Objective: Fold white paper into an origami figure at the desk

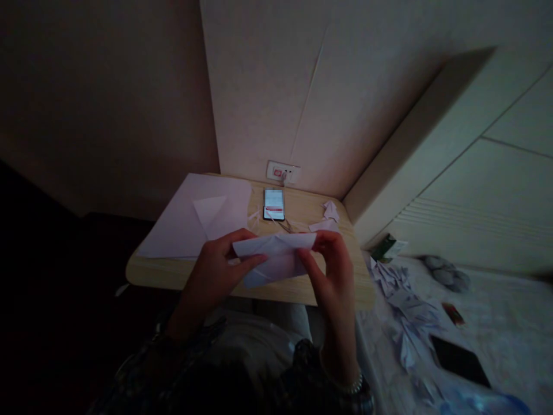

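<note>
Dark sleeves [190, 357] lead to my left hand [218, 272] and right hand [332, 271]. Each grip is pinched shut on a thin, pointy folded paper [276, 257], held up near the front edge of the smooth wooden tabletop [161, 273]. Flat white sheets [190, 222] lie on its left side.

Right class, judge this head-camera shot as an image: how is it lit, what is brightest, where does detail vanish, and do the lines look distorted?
Head view: dim and underexposed overall. The lit phone screen is the brightest spot, and the left side sinks to near black. The folded paper, pinched between the left hand and right hand, looks soft and grainy. Wide-angle stretch makes the wall lean.
</note>
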The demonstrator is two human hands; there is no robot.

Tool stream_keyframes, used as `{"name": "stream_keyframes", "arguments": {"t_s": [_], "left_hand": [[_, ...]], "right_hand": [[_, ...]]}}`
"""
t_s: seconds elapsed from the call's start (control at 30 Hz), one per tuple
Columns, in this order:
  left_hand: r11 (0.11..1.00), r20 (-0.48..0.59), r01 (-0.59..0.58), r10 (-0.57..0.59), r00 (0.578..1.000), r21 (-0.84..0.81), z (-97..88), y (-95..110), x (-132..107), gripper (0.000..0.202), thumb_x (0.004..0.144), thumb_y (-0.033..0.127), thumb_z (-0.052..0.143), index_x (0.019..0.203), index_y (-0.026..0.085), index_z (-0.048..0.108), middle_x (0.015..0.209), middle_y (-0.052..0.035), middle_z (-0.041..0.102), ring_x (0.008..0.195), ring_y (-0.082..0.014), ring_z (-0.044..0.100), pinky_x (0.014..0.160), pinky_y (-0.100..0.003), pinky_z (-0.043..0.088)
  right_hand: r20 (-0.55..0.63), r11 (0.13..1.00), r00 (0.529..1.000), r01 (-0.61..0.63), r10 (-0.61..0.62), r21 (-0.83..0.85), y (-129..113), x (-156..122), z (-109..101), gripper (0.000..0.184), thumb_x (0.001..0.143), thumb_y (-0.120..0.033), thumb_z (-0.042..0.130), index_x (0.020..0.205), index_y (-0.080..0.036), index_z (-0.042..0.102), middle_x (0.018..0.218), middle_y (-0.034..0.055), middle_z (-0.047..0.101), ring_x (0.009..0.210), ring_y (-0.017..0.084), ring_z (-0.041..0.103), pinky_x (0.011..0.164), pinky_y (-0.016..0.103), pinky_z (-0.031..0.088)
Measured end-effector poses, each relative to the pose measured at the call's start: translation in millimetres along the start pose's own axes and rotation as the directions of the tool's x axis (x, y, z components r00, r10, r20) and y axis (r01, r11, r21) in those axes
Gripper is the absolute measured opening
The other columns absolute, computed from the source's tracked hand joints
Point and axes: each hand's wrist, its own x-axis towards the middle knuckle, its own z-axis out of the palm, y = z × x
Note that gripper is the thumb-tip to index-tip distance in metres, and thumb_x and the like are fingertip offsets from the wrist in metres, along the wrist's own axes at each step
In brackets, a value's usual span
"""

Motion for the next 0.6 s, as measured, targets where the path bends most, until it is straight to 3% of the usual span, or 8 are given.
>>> {"name": "stream_keyframes", "arguments": {"t_s": [0.1, 0.2, 0.27, 0.33, 0.6], "left_hand": [[0.967, 0.054, -0.136, 0.127, 0.990, 0.214, -1.9, 0, 1, 0.010, 0.075, 0.031, 0.068, 0.073, 0.020, 0.068, 0.072, 0.0011, 0.073, 0.069, -0.0188, 0.066, 0.066, -0.026, 0.051], [0.938, 0.150, -0.225, 0.190, 0.970, 0.266, -0.8, -3, 2, 0.009, 0.079, 0.026, 0.063, 0.078, 0.021, 0.070, 0.075, 0.0021, 0.075, 0.068, -0.0171, 0.065, 0.069, -0.025, 0.050], [0.930, 0.177, -0.260, 0.219, 0.960, 0.259, 0.4, -4, 2, 0.011, 0.080, 0.024, 0.061, 0.083, 0.021, 0.071, 0.080, 0.0014, 0.076, 0.071, -0.0171, 0.066, 0.070, -0.025, 0.050], [0.929, 0.173, -0.274, 0.235, 0.956, 0.251, 0.9, -3, 2, 0.014, 0.079, 0.024, 0.061, 0.087, 0.021, 0.072, 0.084, 0.0005, 0.077, 0.074, -0.0177, 0.068, 0.071, -0.025, 0.051], [0.948, 0.170, -0.245, 0.212, 0.962, 0.204, 0.7, -3, 3, 0.012, 0.079, 0.024, 0.063, 0.089, 0.023, 0.071, 0.091, 0.0006, 0.078, 0.083, -0.0197, 0.071, 0.080, -0.028, 0.054]], "right_hand": [[0.042, 0.981, 0.986, 0.164, -0.161, -0.104, -4, 1, -1, 0.032, 0.083, -0.021, 0.071, 0.113, -0.026, 0.060, 0.117, 0.0067, 0.065, 0.111, 0.023, 0.061, 0.095, 0.039, 0.050], [0.141, 0.940, 0.957, 0.277, -0.252, -0.201, -10, 1, -2, 0.016, 0.087, -0.018, 0.067, 0.102, -0.025, 0.066, 0.111, 0.0063, 0.067, 0.109, 0.023, 0.061, 0.095, 0.039, 0.048], [0.172, 0.932, 0.951, 0.291, -0.257, -0.218, -12, 0, -2, 0.008, 0.090, -0.016, 0.064, 0.090, -0.024, 0.067, 0.097, 0.0046, 0.069, 0.098, 0.022, 0.064, 0.086, 0.037, 0.050], [0.170, 0.936, 0.955, 0.276, -0.242, -0.218, -12, 0, -2, 0.011, 0.091, -0.015, 0.061, 0.085, -0.024, 0.065, 0.086, 0.0028, 0.069, 0.091, 0.022, 0.065, 0.080, 0.035, 0.051], [0.162, 0.943, 0.960, 0.259, -0.227, -0.209, -13, -1, -2, 0.013, 0.090, -0.017, 0.061, 0.080, -0.025, 0.062, 0.079, 0.0011, 0.069, 0.084, 0.021, 0.066, 0.075, 0.035, 0.050]]}}
